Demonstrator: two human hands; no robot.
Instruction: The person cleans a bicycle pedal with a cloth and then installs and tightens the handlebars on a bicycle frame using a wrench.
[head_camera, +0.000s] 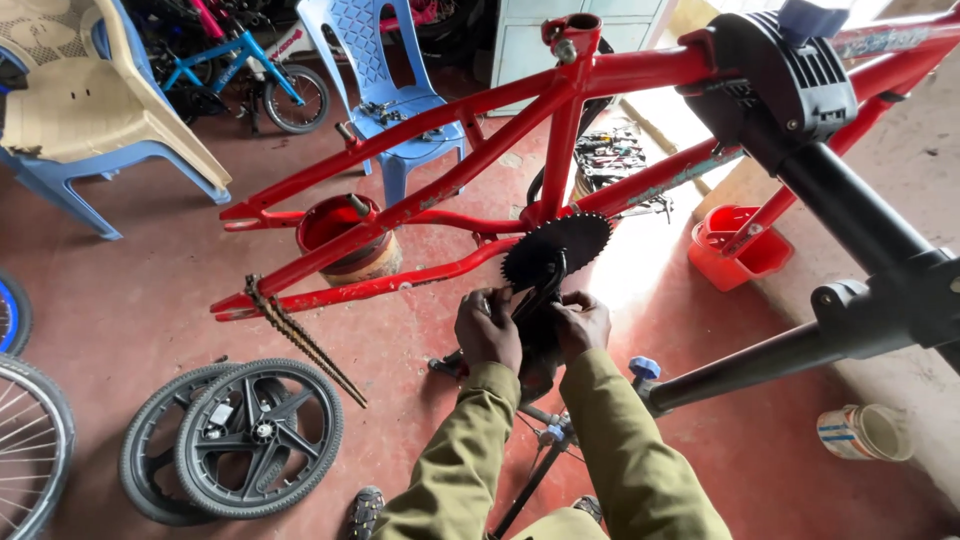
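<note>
The red bicycle frame hangs clamped in a black repair stand, stripped of its wheels. Both of the person's hands work at the black crank arm just below the toothed black chainring. The left hand is closed around the crank from the left side, and the right hand is curled against it from the right; what the fingertips pinch is hidden behind the crank.

Judging from how things lie, the job looks partly done: 2 black wheels rest stacked on the red floor, and the rusty chain dangles loose from the rear fork end, off the chainring. The crank and chainring are still mounted on the frame, so that part seems unfinished.

As for containers, a red tin with a worn tan band stands behind the frame. A red plastic tub sits at the right beside the stand's leg. A white cup with coloured print lies tipped on the pale floor at the lower right; its label is too small to make out. A blue plastic chair holds small parts.
</note>
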